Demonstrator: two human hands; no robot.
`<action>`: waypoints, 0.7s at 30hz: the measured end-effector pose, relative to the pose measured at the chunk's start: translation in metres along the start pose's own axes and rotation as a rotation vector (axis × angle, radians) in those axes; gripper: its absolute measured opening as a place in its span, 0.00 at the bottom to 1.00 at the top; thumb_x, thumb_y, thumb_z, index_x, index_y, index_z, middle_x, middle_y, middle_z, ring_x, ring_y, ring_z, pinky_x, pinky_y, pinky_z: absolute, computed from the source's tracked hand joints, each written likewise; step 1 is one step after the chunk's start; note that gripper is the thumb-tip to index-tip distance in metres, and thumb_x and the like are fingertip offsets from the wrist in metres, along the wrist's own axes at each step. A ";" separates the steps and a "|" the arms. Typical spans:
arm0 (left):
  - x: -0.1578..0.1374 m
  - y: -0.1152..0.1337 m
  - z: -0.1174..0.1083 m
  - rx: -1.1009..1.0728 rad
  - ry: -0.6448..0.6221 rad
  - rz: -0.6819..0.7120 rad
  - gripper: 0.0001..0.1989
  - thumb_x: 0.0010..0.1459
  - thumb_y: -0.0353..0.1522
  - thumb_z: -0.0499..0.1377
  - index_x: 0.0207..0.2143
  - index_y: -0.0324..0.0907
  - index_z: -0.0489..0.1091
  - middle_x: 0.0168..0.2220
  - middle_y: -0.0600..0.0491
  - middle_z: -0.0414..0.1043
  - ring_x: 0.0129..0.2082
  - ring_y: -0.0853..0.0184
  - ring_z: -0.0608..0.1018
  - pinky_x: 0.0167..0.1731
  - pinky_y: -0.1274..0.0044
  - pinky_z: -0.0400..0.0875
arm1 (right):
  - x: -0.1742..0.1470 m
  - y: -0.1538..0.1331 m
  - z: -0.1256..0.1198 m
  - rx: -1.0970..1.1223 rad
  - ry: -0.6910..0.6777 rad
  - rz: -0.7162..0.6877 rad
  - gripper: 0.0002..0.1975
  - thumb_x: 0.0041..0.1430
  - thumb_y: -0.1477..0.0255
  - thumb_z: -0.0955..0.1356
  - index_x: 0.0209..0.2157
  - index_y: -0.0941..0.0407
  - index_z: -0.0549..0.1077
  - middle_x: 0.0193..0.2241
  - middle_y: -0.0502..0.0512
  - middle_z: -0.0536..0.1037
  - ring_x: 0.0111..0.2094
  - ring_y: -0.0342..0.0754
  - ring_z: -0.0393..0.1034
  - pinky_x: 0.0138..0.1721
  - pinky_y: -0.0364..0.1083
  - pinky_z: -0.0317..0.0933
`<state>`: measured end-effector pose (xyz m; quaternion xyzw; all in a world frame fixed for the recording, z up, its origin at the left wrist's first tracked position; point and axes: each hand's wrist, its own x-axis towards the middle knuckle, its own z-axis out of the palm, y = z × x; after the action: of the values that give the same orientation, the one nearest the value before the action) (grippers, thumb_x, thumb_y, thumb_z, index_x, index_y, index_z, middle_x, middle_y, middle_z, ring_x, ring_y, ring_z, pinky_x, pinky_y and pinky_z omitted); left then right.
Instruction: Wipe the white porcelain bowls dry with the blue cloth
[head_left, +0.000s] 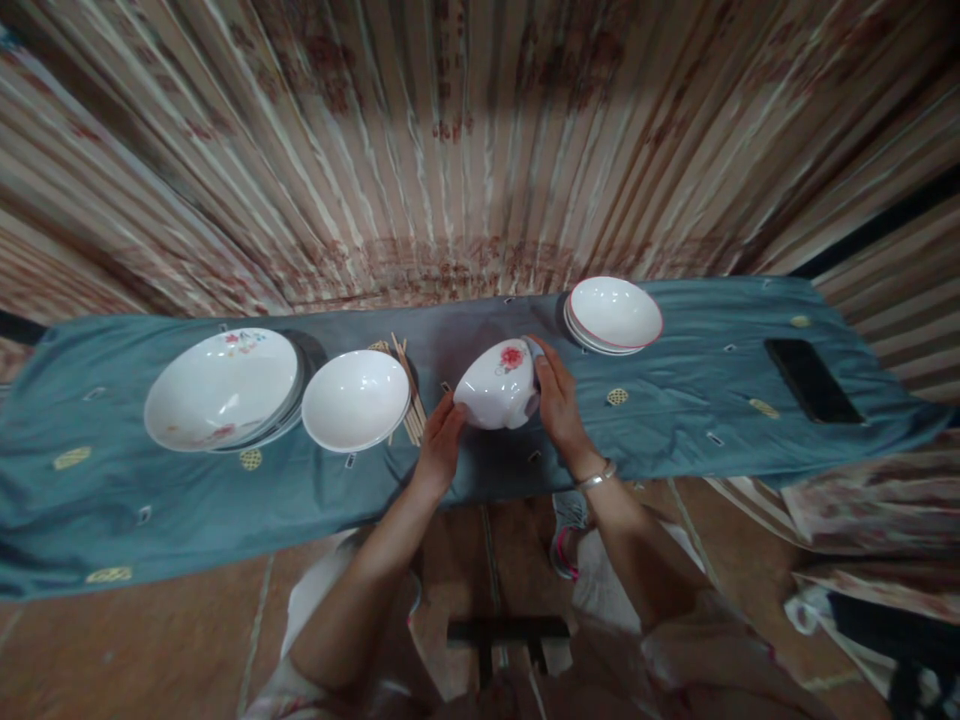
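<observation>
A white bowl (491,388) with a red flower on its outside is tilted on its side above the table, held between both hands. My left hand (442,440) grips its rim at the lower left. On the other side, my right hand (556,395) is closed around the bowl near its foot, and a bluish-grey patch, perhaps a cloth, shows by the fingers. Left of my left hand lie several wooden chopsticks (411,400), partly behind a plain white bowl (356,400). Beyond my right hand sits a stack of red-rimmed white bowls (616,314).
A stack of large white flowered plates (223,390) stands at the left. Toward the right end of the blue-green tablecloth (675,430) lies a black phone (814,380). Pleated curtains (450,180) hang right behind the table. Below its front edge is a tiled floor (217,620).
</observation>
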<state>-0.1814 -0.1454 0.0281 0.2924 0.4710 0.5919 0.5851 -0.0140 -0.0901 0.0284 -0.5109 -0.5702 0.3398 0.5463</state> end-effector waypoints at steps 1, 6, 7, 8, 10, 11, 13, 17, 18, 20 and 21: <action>0.000 -0.001 -0.001 0.016 -0.006 0.009 0.16 0.45 0.44 0.69 0.32 0.42 0.75 0.30 0.55 0.71 0.31 0.70 0.69 0.33 0.78 0.66 | 0.000 0.000 0.000 0.000 0.003 -0.006 0.29 0.68 0.50 0.59 0.58 0.55 0.72 0.58 0.61 0.74 0.60 0.53 0.67 0.65 0.54 0.56; 0.001 0.000 -0.005 0.111 -0.060 0.068 0.14 0.50 0.42 0.65 0.32 0.41 0.75 0.30 0.54 0.72 0.34 0.67 0.71 0.38 0.76 0.66 | 0.000 -0.001 0.000 -0.003 0.004 -0.017 0.29 0.67 0.50 0.59 0.57 0.55 0.72 0.58 0.62 0.74 0.60 0.53 0.67 0.66 0.55 0.56; 0.002 0.002 -0.005 0.126 -0.067 0.075 0.13 0.50 0.42 0.65 0.32 0.41 0.75 0.29 0.54 0.72 0.34 0.67 0.71 0.38 0.75 0.65 | 0.000 -0.002 0.000 -0.004 0.002 -0.019 0.29 0.67 0.50 0.59 0.57 0.55 0.71 0.58 0.62 0.74 0.60 0.53 0.66 0.66 0.55 0.55; 0.002 0.004 -0.005 0.143 -0.070 0.079 0.13 0.49 0.42 0.65 0.31 0.41 0.75 0.28 0.54 0.71 0.34 0.66 0.71 0.38 0.75 0.65 | 0.000 -0.002 0.000 -0.005 0.000 -0.024 0.29 0.67 0.50 0.59 0.58 0.55 0.71 0.58 0.62 0.74 0.60 0.53 0.66 0.66 0.55 0.55; 0.002 0.008 -0.004 0.179 -0.062 0.088 0.13 0.49 0.42 0.65 0.28 0.42 0.74 0.26 0.54 0.71 0.33 0.65 0.71 0.38 0.74 0.66 | 0.000 -0.002 0.000 -0.014 -0.007 -0.038 0.29 0.68 0.50 0.59 0.58 0.54 0.71 0.59 0.61 0.74 0.61 0.53 0.66 0.66 0.55 0.54; 0.002 0.010 -0.004 0.191 -0.050 0.095 0.13 0.49 0.43 0.65 0.28 0.42 0.74 0.26 0.54 0.71 0.33 0.65 0.71 0.38 0.74 0.66 | 0.000 -0.003 0.000 -0.020 -0.011 -0.047 0.29 0.68 0.50 0.59 0.58 0.54 0.71 0.59 0.61 0.73 0.61 0.53 0.65 0.67 0.55 0.54; 0.001 0.013 -0.004 0.195 -0.031 0.120 0.13 0.49 0.43 0.66 0.29 0.43 0.75 0.28 0.53 0.73 0.34 0.64 0.72 0.38 0.74 0.66 | -0.002 -0.005 0.001 -0.040 -0.025 -0.071 0.28 0.69 0.51 0.58 0.59 0.54 0.70 0.59 0.61 0.73 0.61 0.53 0.65 0.67 0.56 0.54; 0.000 0.018 -0.004 0.190 0.003 0.198 0.15 0.51 0.43 0.65 0.37 0.43 0.78 0.38 0.51 0.77 0.40 0.64 0.74 0.41 0.75 0.67 | -0.005 -0.012 0.002 -0.095 -0.077 -0.146 0.27 0.70 0.53 0.57 0.59 0.54 0.70 0.59 0.61 0.73 0.62 0.52 0.65 0.67 0.55 0.54; 0.000 0.019 -0.004 0.203 0.013 0.218 0.15 0.52 0.42 0.64 0.38 0.43 0.78 0.39 0.51 0.77 0.40 0.64 0.74 0.42 0.75 0.67 | -0.007 -0.014 0.003 -0.106 -0.092 -0.167 0.27 0.70 0.54 0.57 0.60 0.54 0.69 0.59 0.61 0.73 0.62 0.52 0.64 0.67 0.56 0.54; -0.001 0.022 -0.004 0.238 0.029 0.247 0.14 0.54 0.42 0.63 0.38 0.43 0.78 0.38 0.51 0.78 0.40 0.64 0.75 0.42 0.75 0.67 | -0.009 -0.016 0.003 -0.122 -0.119 -0.196 0.26 0.71 0.55 0.56 0.60 0.53 0.69 0.60 0.61 0.72 0.62 0.52 0.64 0.68 0.56 0.53; -0.001 0.023 -0.004 0.253 0.031 0.255 0.14 0.54 0.42 0.63 0.38 0.42 0.78 0.37 0.51 0.78 0.39 0.64 0.75 0.41 0.75 0.67 | -0.009 -0.017 0.004 -0.128 -0.128 -0.206 0.26 0.71 0.55 0.56 0.60 0.53 0.69 0.60 0.60 0.72 0.63 0.52 0.63 0.68 0.56 0.53</action>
<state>-0.1947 -0.1442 0.0473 0.4117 0.5099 0.6016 0.4566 -0.0224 -0.1027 0.0415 -0.4609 -0.6738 0.2765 0.5071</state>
